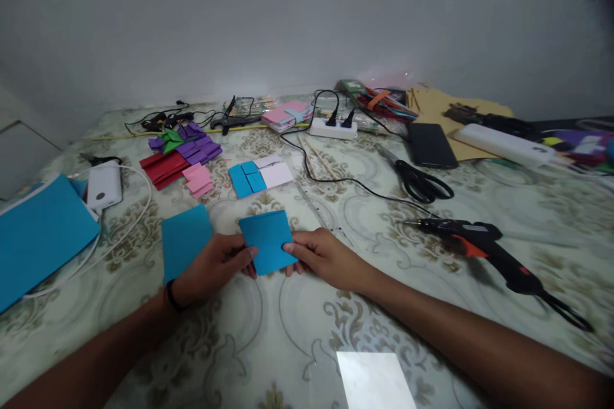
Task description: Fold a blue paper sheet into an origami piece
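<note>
A folded piece of blue paper (pixel 269 241) is held up just above the patterned tablecloth. My left hand (pixel 225 259) pinches its left edge, thumb on the front. On the opposite edge, my right hand (pixel 319 255) grips it with the thumb in front and the fingers behind. Another blue sheet (pixel 185 236) lies flat beside my left hand, partly covered by it. Beyond the held paper is a card with blue and pale pieces (pixel 249 179). A clear ruler (pixel 314 204) lies behind my right hand.
Right of my hands are black-handled scissors (pixel 422 182), a hot glue gun (pixel 460 236) with its cord, and a dark phone (pixel 432 146). Red paper strips (pixel 163 169), a white power bank (pixel 104 185) and large blue sheets (pixel 43 236) lie left. A power strip (pixel 333 128) sits behind.
</note>
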Demonstrator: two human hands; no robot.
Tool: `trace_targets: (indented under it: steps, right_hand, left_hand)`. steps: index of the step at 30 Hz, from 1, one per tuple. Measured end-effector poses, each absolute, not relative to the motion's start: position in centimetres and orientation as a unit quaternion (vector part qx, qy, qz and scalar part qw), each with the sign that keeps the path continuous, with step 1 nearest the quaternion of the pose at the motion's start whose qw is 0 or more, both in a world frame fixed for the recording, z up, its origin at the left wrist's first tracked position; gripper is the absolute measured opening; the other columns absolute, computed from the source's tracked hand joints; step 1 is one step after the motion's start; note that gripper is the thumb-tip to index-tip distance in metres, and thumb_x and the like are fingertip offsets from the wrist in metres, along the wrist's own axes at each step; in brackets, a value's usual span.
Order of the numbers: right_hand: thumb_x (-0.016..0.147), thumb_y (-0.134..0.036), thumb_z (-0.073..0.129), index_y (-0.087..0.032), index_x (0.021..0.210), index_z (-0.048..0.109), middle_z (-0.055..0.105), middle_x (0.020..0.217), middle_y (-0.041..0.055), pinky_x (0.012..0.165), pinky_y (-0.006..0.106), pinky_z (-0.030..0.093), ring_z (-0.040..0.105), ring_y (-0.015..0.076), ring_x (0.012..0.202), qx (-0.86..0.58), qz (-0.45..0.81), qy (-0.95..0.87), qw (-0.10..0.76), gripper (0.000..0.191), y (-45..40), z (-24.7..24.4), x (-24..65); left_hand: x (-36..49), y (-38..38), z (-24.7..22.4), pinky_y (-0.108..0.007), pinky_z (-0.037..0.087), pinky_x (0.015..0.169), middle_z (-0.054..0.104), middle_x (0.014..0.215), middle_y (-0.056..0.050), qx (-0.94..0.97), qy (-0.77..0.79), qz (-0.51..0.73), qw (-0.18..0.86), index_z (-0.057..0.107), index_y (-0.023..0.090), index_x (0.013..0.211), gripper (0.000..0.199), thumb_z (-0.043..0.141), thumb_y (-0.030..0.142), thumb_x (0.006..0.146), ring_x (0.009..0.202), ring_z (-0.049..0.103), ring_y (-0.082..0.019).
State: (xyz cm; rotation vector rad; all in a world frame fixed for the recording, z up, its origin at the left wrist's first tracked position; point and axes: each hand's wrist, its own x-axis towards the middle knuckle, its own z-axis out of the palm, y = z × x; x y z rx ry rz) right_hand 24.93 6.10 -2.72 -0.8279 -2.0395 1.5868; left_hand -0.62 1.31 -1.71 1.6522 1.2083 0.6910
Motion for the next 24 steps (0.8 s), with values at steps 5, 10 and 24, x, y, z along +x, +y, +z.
trace_targets:
  steps: [5, 10, 24]
  right_hand:
    - [0.102, -0.074, 0.047, -0.016, 0.077, 0.065, 0.069, 0.07, 0.0017, 0.062, 0.021, 0.045, 0.057, 0.0094, 0.06, -0.31, 0.567, -0.73, 0.222, 0.065, 6.09, -2.88, 24.93]
    - [0.101, -0.073, 0.05, -0.017, 0.081, 0.065, 0.072, 0.074, 0.0024, 0.065, 0.022, 0.049, 0.06, 0.0108, 0.063, -0.303, 0.59, -0.717, 0.215, 0.061, 6.04, -3.03, 24.85]
    - [0.099, -0.076, 0.051, -0.017, 0.071, 0.055, 0.056, 0.062, -0.0019, 0.059, 0.022, 0.039, 0.05, 0.0094, 0.058, -0.308, 0.57, -0.734, 0.204, 0.065, 6.17, -2.87, 24.89]
  left_hand:
    - [-0.59, 1.29, -1.52, -0.024, 0.057, 0.064, 0.079, 0.07, -0.008, 0.691, 0.488, 0.273, 0.458, 0.076, 0.015, 0.071, 0.047, 0.059, 0.045, 0.104, 0.064, 0.074, -0.017]
    - [-0.43, 1.14, -1.36, -0.022, 0.056, 0.063, 0.079, 0.068, -0.003, 0.694, 0.488, 0.286, 0.446, 0.077, 0.017, 0.069, 0.045, 0.061, 0.041, 0.104, 0.064, 0.074, -0.016]
    - [-0.55, 1.23, -1.43, -0.022, 0.055, 0.064, 0.079, 0.069, -0.003, 0.704, 0.487, 0.269, 0.441, 0.077, 0.016, 0.069, 0.049, 0.057, 0.041, 0.106, 0.065, 0.073, -0.016]
